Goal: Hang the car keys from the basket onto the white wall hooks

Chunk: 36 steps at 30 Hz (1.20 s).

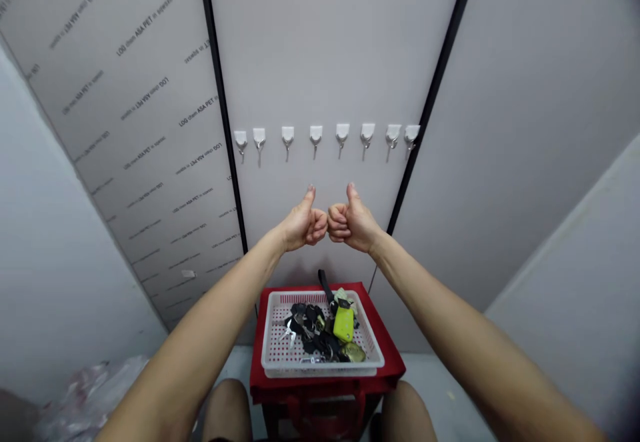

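My left hand (306, 222) and my right hand (352, 222) are raised side by side, fingers curled into fists and thumbs pointing up. Their knuckles meet or nearly meet, and nothing shows in either one. Behind and above them, a row of white wall hooks (315, 135) with metal prongs runs across the panel. Below the hands, a white plastic basket (274, 365) holds a pile of keys (291, 332) with dark heads and fobs. A bright yellow-green key case (343, 324) lies at the right of the pile, beside a black strap (326, 287).
The basket rests on a red cloth-covered stand (385, 355) between my knees. Black strips (220, 89) edge the middle wall panel, and printed lettering covers the left panel (150, 129). Crumpled clear plastic (85, 395) lies on the floor at lower left.
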{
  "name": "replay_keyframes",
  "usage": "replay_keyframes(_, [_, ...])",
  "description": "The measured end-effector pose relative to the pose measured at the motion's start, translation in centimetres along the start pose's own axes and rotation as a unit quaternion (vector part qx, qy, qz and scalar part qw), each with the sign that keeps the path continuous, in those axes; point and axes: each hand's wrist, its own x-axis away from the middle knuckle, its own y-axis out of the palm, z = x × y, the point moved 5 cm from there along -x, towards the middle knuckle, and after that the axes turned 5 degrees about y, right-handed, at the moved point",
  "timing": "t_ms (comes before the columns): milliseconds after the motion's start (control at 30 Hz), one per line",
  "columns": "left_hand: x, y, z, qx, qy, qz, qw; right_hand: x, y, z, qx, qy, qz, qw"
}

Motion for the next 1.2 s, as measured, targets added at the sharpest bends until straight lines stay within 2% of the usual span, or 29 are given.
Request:
replay_keyframes(100, [0.3,-0.5,-1.2,-0.012,-0.013,0.008,1.000,-0.5,0.1,1.3,0.008,0.009,-0.001,1.000])
replay_keyframes(167, [0.6,-0.9,-2.9,-0.027,-0.023,0.021,0.999,-0.8,0.0,3.0,0.033,0.020,0.011,0.999])
replay_keyframes(233, [1.1,-1.7,-5.5,-0.068,-0.043,0.051,0.995,-0.8,-0.7,5.7,0.100,0.040,0.044,0.993])
replay_keyframes(300, [2.2,-2.8,-8.7,-0.153,-0.069,0.097,0.981,-0.5,-1.6,8.8,0.223,0.060,0.084,0.969])
replay_keyframes(367, [3.6,-3.9,-11.7,-0.286,-0.088,0.145,0.943,0.2,-2.4,11.8,0.391,0.075,0.116,0.910])
replay_keyframes(433, [5.1,-4.6,-14.0,-0.426,-0.097,0.172,0.883,1.0,-2.9,14.3,0.547,0.089,0.126,0.823])
replay_keyframes(500, [6.3,-4.5,-15.7,-0.518,-0.094,0.165,0.834,1.6,-2.8,16.1,0.653,0.092,0.116,0.742])
replay_keyframes(567, [6.9,-3.7,-16.8,-0.552,-0.081,0.136,0.819,1.9,-2.1,17.1,0.709,0.087,0.085,0.695])
replay_keyframes(633, [7.2,-3.0,-17.5,-0.558,-0.070,0.114,0.819,2.1,-1.4,17.7,0.732,0.083,0.053,0.674])
replay_keyframes(733, [7.3,-2.6,-18.0,-0.552,-0.066,0.112,0.824,2.5,-0.9,18.1,0.732,0.085,0.039,0.675])
replay_keyframes(833, [7.3,-2.6,-17.9,-0.532,-0.038,0.124,0.837,3.0,-0.9,18.3,0.717,0.072,0.052,0.692])
replay_keyframes(967, [7.6,-3.3,-17.4,-0.466,-0.005,0.181,0.866,3.4,-0.7,18.5,0.687,0.042,0.072,0.722])
replay_keyframes(1067, [7.7,-4.0,-17.4,-0.359,0.003,0.229,0.905,3.3,-0.4,18.4,0.676,0.038,0.084,0.731])
replay_keyframes(1200, [7.6,-4.1,-17.7,-0.157,0.014,0.252,0.955,3.0,0.0,18.2,0.658,0.037,0.074,0.748])
